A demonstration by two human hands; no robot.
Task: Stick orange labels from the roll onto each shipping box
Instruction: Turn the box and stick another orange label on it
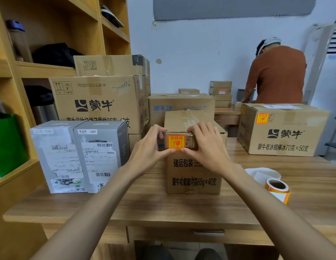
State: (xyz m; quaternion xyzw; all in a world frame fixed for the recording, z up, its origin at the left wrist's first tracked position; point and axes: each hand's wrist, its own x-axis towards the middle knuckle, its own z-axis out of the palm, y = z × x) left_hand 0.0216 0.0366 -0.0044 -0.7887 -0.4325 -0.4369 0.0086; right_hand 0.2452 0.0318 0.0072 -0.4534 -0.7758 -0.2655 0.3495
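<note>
Orange label [176, 142], printed 易碎品 over a broken-glass symbol, stuck high on the near face of the shipping box [193, 171] at the middle of the desk [163, 207]. Lower on the same face, in black: 储运包装, then 蒙牛哈蜜蜜 with 65g×40支. Left hand [148, 147] and right hand [208, 147] both clamped on the box's top near edge, fingers curled over the top, thumbs meeting along the label's lower edge and pressing there. Clear tape across the box top.

Near right on the desk, label roll [277, 188] standing on end, core hole upward, orange showing at its rim. White backing strip [263, 174] loose just beyond it. Farther right, a bigger carton [281, 134] marked 蒙牛 and 蒙牛老冰棍棒冰70克×50支, with a second orange label [262, 118] on its near face, upper left.

Left of the hands, two grey boxes [78, 156] side by side, the right one branded 公牛, both bearing white barcoded shipping slips, small print unreadable. Behind them a large carton [99, 104] with the 蒙牛 logo, its lower line of text partly hidden by the grey boxes. Behind the shipping box, a blue-lettered carton [180, 106], too blurred to read. Farther back, a stack of small boxes [220, 93]. Far right, a person in a rust-coloured top [276, 76], back turned. Wooden shelving [5, 68] along the left, green bag [7, 143] on a low shelf.
</note>
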